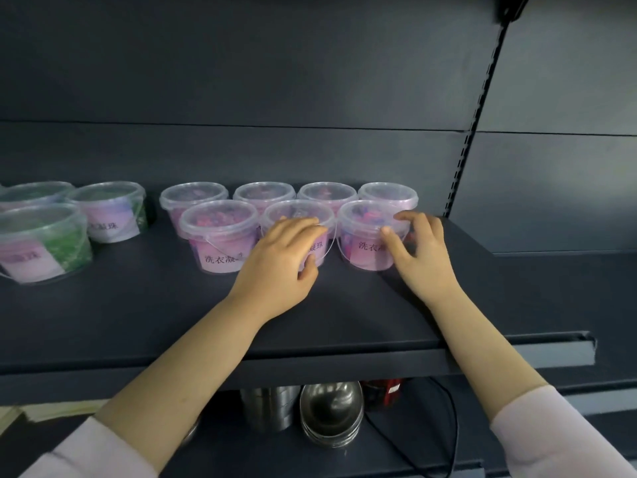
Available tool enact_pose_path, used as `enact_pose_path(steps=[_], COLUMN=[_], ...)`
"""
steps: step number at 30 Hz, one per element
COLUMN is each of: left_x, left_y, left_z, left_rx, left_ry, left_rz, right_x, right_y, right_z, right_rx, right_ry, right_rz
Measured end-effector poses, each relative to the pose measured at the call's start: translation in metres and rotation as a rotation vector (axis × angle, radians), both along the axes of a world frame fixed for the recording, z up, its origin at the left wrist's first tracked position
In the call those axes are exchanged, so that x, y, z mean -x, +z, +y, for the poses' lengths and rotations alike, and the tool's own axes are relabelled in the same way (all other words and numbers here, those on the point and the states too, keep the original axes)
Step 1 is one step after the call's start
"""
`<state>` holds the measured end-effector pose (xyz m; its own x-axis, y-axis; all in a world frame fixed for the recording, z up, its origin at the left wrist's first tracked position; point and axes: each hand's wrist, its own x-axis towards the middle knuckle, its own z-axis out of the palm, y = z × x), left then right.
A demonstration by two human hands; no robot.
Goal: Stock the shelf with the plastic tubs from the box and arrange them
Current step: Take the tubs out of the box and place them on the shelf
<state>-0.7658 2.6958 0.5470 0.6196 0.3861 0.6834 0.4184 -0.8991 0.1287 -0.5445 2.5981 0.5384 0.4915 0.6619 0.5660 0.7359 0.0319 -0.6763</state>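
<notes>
Several clear plastic tubs with pink contents stand in two rows on the dark shelf (172, 315). My left hand (279, 260) grips the middle front tub (303, 215), fingers over its lid and thumb on its front. My right hand (420, 250) holds the right front tub (365, 236), fingertips on the lid rim and thumb on its side. A third front tub (220, 236) stands to the left of these. Behind them a back row of tubs (263, 193) lines the rear panel. The box is out of sight.
At the left of the shelf stand three larger tubs with green and pink contents (41, 243). A slotted upright (465, 146) borders the shelf on the right. Below the shelf sit stacked steel bowls (331, 412), a steel cylinder (269, 405) and a black cable (448, 426).
</notes>
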Motion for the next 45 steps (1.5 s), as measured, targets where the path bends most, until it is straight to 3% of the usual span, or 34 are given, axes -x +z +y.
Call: enact_pose_path(steps=[3,11,14,19,25,30,39,45], left_x=[0.000,0.004,0.013,0.029,0.044,0.051,0.025,-0.021], left_y=[-0.001,0.008,0.019,0.028,-0.004,-0.067,-0.192,-0.260], left_z=[0.001,-0.003,-0.011,-0.056,-0.130,-0.187,-0.266,-0.302], left_rx=[0.002,-0.039,-0.112,-0.061,0.355,0.683,1.086,1.346], left_ry=[0.000,0.011,0.006,-0.126,-0.506,-0.693,-0.735,-0.602], left_rz=[-0.002,0.062,0.002,-0.131,-0.237,-0.099,0.295,0.481], right_x=[-0.002,0.008,0.022,0.072,0.144,0.186,0.208,0.186], right_y=[0.000,0.014,0.026,0.034,-0.003,-0.078,-0.222,-0.289], right_z=[-0.003,-0.025,-0.060,-0.143,-0.236,-0.303,-0.405,-0.445], right_rx=[-0.052,0.024,0.023,-0.003,-0.077,-0.077,-0.006,-0.022], right_ry=[-0.018,-0.032,-0.150,-0.393,-0.563,-0.684,-0.960,-1.029], right_rz=[-0.148,-0.142,-0.251,-0.344,-0.079,0.213,0.606,0.817])
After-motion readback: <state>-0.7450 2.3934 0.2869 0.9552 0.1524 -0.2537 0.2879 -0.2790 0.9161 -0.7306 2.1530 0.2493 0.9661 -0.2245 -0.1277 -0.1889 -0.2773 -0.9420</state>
